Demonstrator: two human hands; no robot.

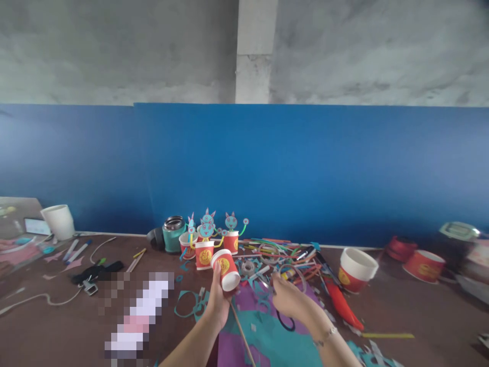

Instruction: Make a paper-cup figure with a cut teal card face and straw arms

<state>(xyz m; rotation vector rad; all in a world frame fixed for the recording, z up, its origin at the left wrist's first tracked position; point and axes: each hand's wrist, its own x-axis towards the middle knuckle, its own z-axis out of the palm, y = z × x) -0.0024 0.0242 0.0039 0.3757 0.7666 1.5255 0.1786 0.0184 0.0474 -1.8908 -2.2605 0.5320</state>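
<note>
My left hand (219, 300) is wrapped round a red paper cup (225, 269) with a yellow emblem, tilted so its white end faces down and right. Curled fingers of my right hand (284, 293) are over the craft pile, beside a large clear tape roll (301, 279); whatever they grip is hidden. A dark loop (286, 322) shows just below that hand. Beyond the held cup stand several red cups with blue cat-like paper heads and bent pipe-cleaner arms, one being the front cup (204, 256). Teal paper (282, 339) lies over purple sheets beneath my hands.
Pipe cleaners and markers (294, 252) are heaped behind my right hand. To the right are stacked cups (357, 270) and a red pointed object (344, 306). A teal flask (173, 235) stands at back left, before the blue partition (267, 168). Keys (90, 286) lie left.
</note>
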